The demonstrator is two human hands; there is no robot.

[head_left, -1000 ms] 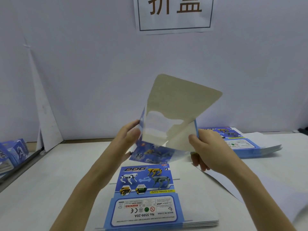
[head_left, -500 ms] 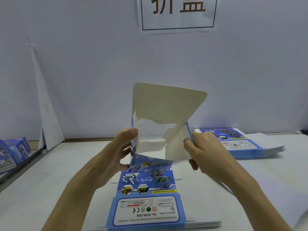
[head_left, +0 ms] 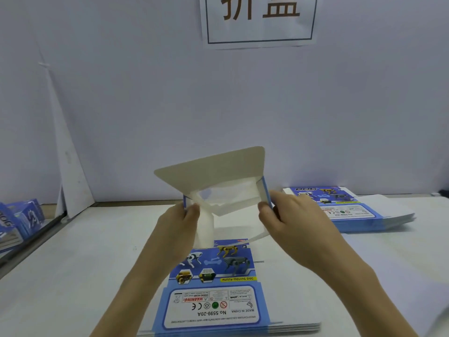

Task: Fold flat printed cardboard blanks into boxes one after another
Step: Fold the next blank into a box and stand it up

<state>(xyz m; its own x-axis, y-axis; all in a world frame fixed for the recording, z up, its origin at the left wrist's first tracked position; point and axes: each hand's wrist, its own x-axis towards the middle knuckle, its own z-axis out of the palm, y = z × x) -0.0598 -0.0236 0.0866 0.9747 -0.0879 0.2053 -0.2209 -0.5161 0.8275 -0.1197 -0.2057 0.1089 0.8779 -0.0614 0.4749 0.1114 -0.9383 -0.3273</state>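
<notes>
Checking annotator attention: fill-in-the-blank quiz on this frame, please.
The left hand and right hand hold the box above a stack numbered 5599-___.
The other stack lies to the ___.
Folded boxes sit far ___.
Missing: 20A; right; left.

Cardboard blank [head_left: 211,176] — matt grey inside

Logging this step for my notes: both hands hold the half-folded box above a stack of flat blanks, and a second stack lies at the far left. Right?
Not quite: the head view shows the second stack at the far right. The left hand and right hand do hold the half-folded box above the near stack.
</notes>
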